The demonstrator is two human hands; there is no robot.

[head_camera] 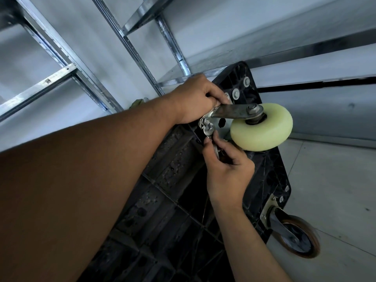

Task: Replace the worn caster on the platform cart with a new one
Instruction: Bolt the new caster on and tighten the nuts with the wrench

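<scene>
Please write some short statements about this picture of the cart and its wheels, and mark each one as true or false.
1. The pale wheel is at the underside of the black cart. True.
2. The left hand lies flat on the floor. False: it holds the bracket of the pale wheel.
3. The right hand holds a metal tool just below that bracket. True.
4. The second caster also has a pale wheel. False: its wheel is dark with a brownish rim.
5. Metal shelving stands behind the cart. True.
</scene>
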